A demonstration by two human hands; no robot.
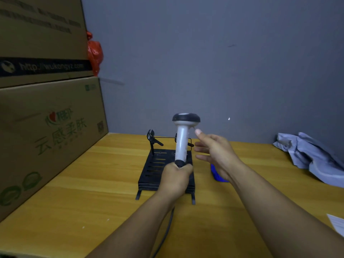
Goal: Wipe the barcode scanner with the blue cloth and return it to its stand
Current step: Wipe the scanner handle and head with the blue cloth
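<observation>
A white barcode scanner (182,138) with a black head stands upright above the black slotted stand (156,168). My left hand (176,178) is closed around the black base of its handle, and its dark cable runs down under my forearm. To the right of the scanner my right hand (214,153) is held with fingers spread, close to the handle but not touching it. The blue cloth (216,174) lies on the table right of the stand, mostly hidden behind my right wrist.
Two stacked cardboard boxes (46,127) line the left side of the wooden table (93,183). A red plastic bag (95,53) sits behind them. A crumpled grey garment (312,157) lies at the right; a white paper (337,224) is at the right edge.
</observation>
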